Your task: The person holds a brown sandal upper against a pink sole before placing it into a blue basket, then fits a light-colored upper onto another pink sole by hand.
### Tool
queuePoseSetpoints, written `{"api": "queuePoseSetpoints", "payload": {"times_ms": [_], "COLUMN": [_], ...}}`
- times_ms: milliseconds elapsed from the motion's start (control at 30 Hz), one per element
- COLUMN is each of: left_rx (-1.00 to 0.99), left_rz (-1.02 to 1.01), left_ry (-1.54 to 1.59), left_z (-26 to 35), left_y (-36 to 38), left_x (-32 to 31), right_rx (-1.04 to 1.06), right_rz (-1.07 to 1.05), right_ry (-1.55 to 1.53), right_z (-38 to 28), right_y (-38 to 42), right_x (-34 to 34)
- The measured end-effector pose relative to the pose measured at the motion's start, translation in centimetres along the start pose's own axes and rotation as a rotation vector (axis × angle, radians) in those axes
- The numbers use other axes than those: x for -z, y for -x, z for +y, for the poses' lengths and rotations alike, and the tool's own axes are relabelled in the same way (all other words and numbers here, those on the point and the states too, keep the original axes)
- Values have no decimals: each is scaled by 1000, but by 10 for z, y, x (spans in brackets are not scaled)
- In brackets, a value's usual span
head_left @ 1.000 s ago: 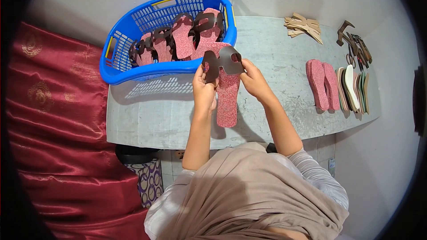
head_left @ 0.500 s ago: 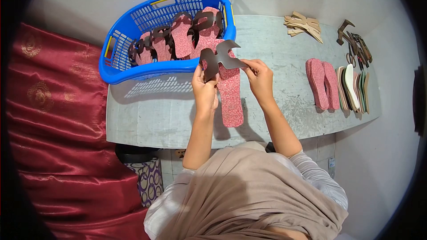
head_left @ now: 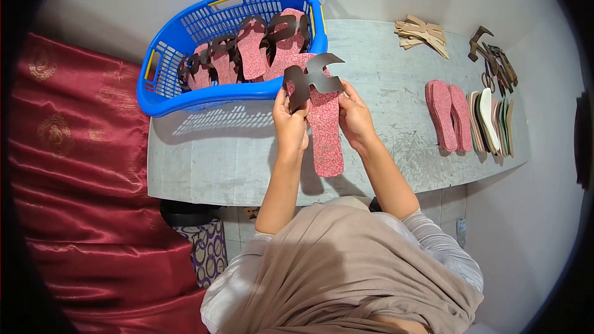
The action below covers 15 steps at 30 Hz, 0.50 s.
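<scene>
A pink patterned sole (head_left: 326, 139) with a dark brown cut-out strap (head_left: 320, 77) across its upper part is held above the table, near the basket's front right edge. My left hand (head_left: 289, 125) grips the sole and strap at their left side, its thumb on the front. At the right side, my right hand (head_left: 354, 114) is closed on the edge of the sole just under the strap's right end; some of its fingers are hidden behind. The strap's upper right arm sticks out free.
A blue basket (head_left: 216, 94) holding several pink sandals (head_left: 252, 55) stands at the back left. On the table's right lie stacked pink soles (head_left: 440, 117), coloured sole pieces (head_left: 487, 121), tan cut pieces (head_left: 422, 36) and metal tools (head_left: 492, 62). A red curtain (head_left: 80, 161) hangs left.
My right hand has moved inward and down, from the strap's outstretched tip to the sole's side. The strap now bends closer around the sole, and the sole has shifted slightly right.
</scene>
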<state>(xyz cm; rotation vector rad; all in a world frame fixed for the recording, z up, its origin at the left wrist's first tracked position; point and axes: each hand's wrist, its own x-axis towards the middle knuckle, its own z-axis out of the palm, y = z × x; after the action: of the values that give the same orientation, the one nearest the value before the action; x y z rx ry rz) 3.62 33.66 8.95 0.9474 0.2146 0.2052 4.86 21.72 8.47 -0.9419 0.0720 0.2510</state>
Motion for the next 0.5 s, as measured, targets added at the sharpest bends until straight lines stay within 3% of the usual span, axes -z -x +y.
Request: {"api": "queuePoseSetpoints", "payload": {"times_ms": [100,200,300,400,500], "left_rx": [-29,-57,-111,-139,-179], "left_rz": [-14,-17,-36,-20,-23], "left_ry": [-25,-68,-109,-156,-225], "left_z": [-1,-3,-4,-7,-11], "left_y": [-1,-1,1,3,1], "left_x": [0,3,-1,-4,-3], "right_rx": [-33,11,136,125,107], "right_rz": [-19,-100,-85,67,118], "right_ry": [169,-2,246,153,266], "right_z": [-3,-7,3,2,6], "right_y": [2,6,5,2,1], "right_x": [6,-2,0,-3,7]}}
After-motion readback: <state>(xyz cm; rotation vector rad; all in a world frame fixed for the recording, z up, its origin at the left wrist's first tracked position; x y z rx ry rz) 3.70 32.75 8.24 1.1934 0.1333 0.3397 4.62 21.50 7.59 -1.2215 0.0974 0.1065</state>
